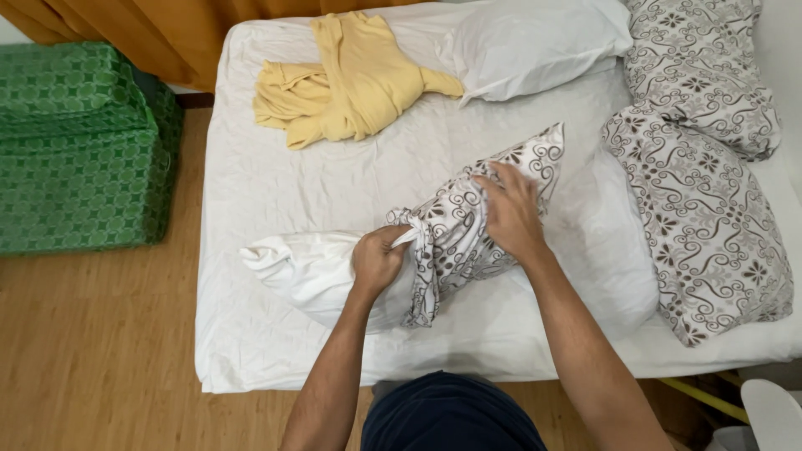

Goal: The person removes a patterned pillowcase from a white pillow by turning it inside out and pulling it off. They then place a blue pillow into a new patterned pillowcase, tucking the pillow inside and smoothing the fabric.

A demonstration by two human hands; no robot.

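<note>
A white pillow (305,271) lies near the front edge of the bed, half inside a white pillowcase with a dark floral print (468,225). My left hand (378,259) is closed on the bunched open edge of that pillowcase where it meets the bare pillow. My right hand (508,209) grips the covered part of the pillow from above, its fingers pressed into the printed fabric.
The bed has a white sheet (276,192). A crumpled yellow cloth (351,79) lies at the far side beside a plain white pillow (535,38). Two printed pillows (706,209) (702,67) lie at right. Green patterned cushions (75,150) sit on the wooden floor at left.
</note>
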